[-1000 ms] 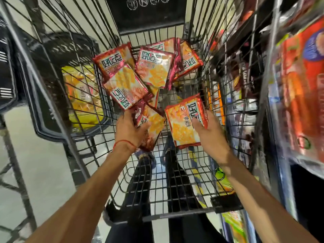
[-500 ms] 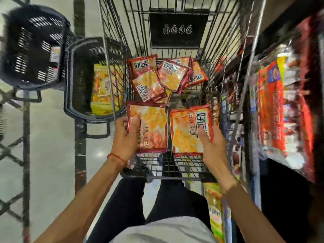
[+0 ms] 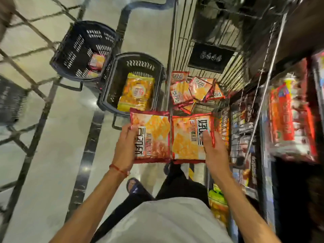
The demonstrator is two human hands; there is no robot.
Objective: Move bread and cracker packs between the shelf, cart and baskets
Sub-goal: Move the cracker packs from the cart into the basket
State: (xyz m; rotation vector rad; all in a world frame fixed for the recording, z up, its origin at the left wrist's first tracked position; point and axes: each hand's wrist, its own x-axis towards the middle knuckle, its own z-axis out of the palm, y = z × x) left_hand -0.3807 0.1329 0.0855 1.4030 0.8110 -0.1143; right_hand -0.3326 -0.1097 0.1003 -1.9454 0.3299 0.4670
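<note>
The left hand (image 3: 126, 146) grips the left pack (image 3: 152, 135) by its left edge, thumb on its face. The right hand (image 3: 214, 151) grips the right pack (image 3: 187, 139) by its right edge. Both packs are held flat, side by side, with their inner edges touching. The right one is over the cart's (image 3: 182, 32) near end. A pile (image 3: 192, 92) of packs lies towards the cart's far end. Left of the cart, the near basket (image 3: 140, 57) holds a yellow pack (image 3: 136, 92). The far basket (image 3: 77, 41) lies beyond it, and the shelf (image 3: 301, 28) stands on the right.

I see the near basket (image 3: 140, 64) just left of the cart (image 3: 182, 32), the far basket (image 3: 77, 48) beyond it. The shelf (image 3: 308, 28) stands right of the cart.
</note>
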